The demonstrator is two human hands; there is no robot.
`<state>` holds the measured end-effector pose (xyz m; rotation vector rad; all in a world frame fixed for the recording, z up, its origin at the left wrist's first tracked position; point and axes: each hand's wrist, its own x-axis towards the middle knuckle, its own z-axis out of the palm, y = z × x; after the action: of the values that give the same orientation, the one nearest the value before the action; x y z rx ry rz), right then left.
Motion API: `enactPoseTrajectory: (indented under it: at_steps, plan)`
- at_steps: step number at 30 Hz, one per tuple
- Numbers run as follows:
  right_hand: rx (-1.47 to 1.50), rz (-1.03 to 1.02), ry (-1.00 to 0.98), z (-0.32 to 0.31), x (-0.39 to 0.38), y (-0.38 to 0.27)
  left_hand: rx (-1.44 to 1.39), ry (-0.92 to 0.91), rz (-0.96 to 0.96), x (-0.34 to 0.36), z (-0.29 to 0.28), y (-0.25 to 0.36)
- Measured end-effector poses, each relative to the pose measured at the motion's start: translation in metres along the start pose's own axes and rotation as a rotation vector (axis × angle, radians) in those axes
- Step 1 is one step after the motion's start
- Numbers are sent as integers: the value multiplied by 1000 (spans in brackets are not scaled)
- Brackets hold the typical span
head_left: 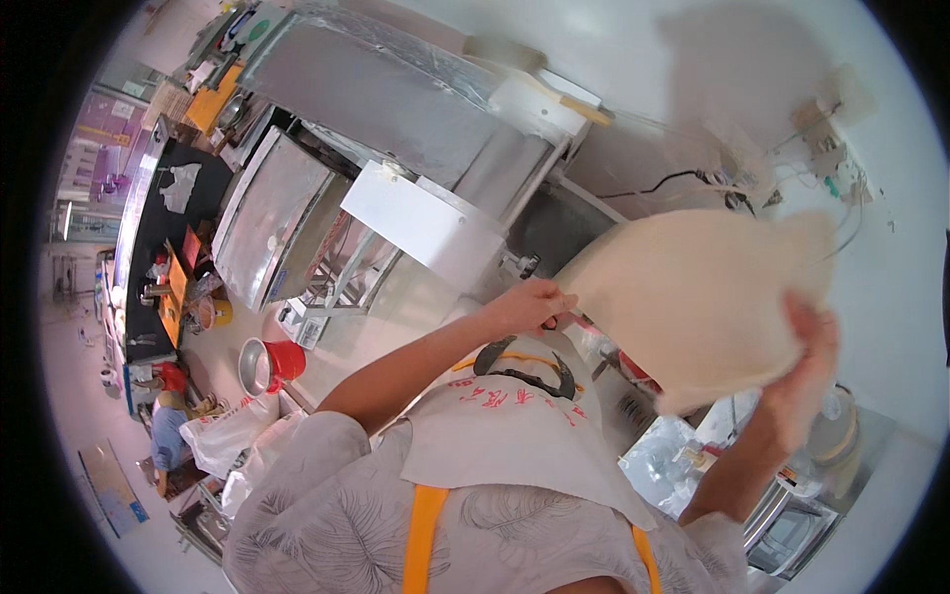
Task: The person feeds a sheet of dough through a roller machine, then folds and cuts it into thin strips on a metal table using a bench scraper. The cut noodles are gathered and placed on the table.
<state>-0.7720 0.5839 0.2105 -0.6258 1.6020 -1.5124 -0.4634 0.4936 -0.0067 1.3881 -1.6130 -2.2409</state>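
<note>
A wide, floppy pale beige sheet of dough [693, 297] hangs stretched out between my hands, at the right of a conveyor-type rolling machine [396, 109]. My left hand [529, 305] pinches its left edge between thumb and fingers, close to the machine's white end housing [426, 223]. Along the right edge my right hand [807, 361] grips the sheet; motion smears its fingers somewhat. The far edge of the dough rises and curls near the wall. What lies beneath the sheet is mostly hidden.
Cables [673, 183] run along the wall behind the dough. Clear plastic bags [663, 460] and a metal appliance [792, 540] sit at lower right. To the left are a red bucket [287, 361], white bags [233, 436], a metal-topped unit [272, 213] and another person [168, 436].
</note>
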Motion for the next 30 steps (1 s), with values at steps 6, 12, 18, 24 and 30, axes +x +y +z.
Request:
enactPoseTrajectory:
  at_steps: [6,12,18,24,30]
  plan:
    - [-98,-403,61,34,-25,-101,-88,-659,-104,-11,-34,60]
    - [-141,-541,99,134,2,-128,-1121,-1582,-100,-59,-39,143]
    - [-158,-590,135,269,57,-130,-1553,-1494,22,-119,-127,213]
    - [-146,-615,142,361,117,-128,-1935,-1009,491,-112,-253,222]
    - [-107,-646,134,405,160,-123,-1693,-222,1225,-66,-477,225]
